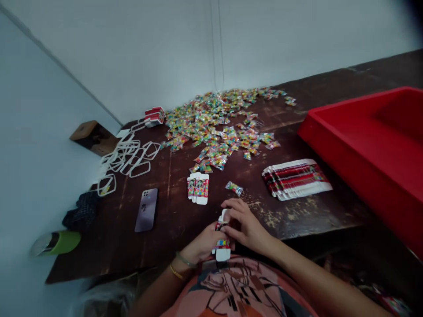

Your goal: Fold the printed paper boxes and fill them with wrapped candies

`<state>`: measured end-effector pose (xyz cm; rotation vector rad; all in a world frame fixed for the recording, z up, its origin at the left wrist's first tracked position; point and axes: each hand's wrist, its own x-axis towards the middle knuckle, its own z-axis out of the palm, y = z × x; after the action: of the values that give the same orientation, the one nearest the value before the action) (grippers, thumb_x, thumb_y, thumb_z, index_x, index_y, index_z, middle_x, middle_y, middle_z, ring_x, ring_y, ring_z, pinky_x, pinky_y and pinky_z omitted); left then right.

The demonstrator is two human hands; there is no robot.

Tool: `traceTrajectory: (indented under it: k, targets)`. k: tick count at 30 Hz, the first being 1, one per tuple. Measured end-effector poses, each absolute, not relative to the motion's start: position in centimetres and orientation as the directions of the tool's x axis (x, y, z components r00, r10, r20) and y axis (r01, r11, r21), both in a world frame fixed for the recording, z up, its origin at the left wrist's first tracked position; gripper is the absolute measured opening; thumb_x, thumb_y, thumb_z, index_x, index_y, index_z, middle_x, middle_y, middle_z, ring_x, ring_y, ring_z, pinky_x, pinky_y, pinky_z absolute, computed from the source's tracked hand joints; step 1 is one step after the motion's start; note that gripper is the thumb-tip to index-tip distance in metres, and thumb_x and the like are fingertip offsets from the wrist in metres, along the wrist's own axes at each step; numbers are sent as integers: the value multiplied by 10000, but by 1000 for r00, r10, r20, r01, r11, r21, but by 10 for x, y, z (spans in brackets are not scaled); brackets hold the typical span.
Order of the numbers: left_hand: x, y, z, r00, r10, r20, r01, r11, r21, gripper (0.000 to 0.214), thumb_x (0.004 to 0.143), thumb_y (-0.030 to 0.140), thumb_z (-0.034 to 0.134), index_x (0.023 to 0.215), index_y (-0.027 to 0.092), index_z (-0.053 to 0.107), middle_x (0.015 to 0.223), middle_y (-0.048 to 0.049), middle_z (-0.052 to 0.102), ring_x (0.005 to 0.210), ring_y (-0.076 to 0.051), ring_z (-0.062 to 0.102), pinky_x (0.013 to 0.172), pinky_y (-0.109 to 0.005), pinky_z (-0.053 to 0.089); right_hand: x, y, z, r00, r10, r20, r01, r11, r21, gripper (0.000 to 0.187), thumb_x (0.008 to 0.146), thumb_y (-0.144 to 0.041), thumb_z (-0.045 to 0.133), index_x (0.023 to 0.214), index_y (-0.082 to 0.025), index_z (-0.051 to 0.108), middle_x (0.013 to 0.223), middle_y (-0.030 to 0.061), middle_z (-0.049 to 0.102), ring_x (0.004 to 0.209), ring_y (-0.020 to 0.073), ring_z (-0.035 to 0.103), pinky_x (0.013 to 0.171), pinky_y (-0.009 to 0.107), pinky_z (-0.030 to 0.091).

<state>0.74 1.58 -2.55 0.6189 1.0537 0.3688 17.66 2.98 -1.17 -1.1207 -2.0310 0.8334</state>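
Note:
Close to my body, at the table's front edge, my left hand (205, 243) grips a small printed carton (223, 254) with white flaps. My right hand (247, 225) bends over the carton's upper end, its thumb and fingers at the white top flap. Whether anything is inside the carton cannot be seen. Just beyond my right hand lies a single wrapped candy (234, 188). To its left are flat printed cartons (198, 188), partly overlapping. A large pile of wrapped candies (211, 127) spreads toward the wall.
A row of flattened cartons (297, 179) lies right, beside a big red tray (360, 145). On the left are a phone (146, 210), white loop-shaped bands (140, 169), a wooden block (94, 136), dark cloth (81, 215) and a green cup (68, 243). Red-and-white cartons (154, 116) stand behind.

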Motion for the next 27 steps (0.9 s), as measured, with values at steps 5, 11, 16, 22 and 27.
traceTrajectory:
  k: [5,11,16,22,27]
  targets:
    - [8,20,-10,720,405,-564,148,705,694,249,624,261,725,794,109,623,694,-32,641,613,-124,579,607,-237,432,197,41,9,-716,692,91,202,330,-922,183,843,-312,638,726,-174,660,1135,64,626,1162,213,505,992,374,370]
    - [17,13,-28,411,778,-475,122,470,874,365,648,426,750,722,126,555,596,49,494,544,-74,425,534,-203,365,198,39,-4,-522,853,5,83,57,-995,236,869,-353,594,766,-145,632,977,47,616,879,151,579,813,270,448]
    - [12,-3,-34,244,911,-334,98,319,943,395,772,370,667,1053,185,460,821,-8,639,738,-139,579,693,-243,454,188,6,-22,-390,915,-102,57,-86,-995,203,872,-357,581,986,-188,584,818,-10,613,770,134,558,720,236,442]
    - [2,-8,-33,304,927,-222,261,143,955,488,775,365,666,1184,204,454,757,-2,635,710,-154,598,709,-259,450,192,-13,-39,-398,807,-437,-405,-582,-705,294,843,-466,605,849,-178,548,577,-70,465,463,51,407,448,150,333]
    - [3,-6,-22,418,896,-151,344,-3,939,235,837,370,581,970,207,684,817,-59,676,747,-176,593,735,-274,432,199,-12,-49,-574,655,-492,-517,-756,-403,260,729,-270,751,920,-159,616,690,-34,570,483,20,469,472,118,388]
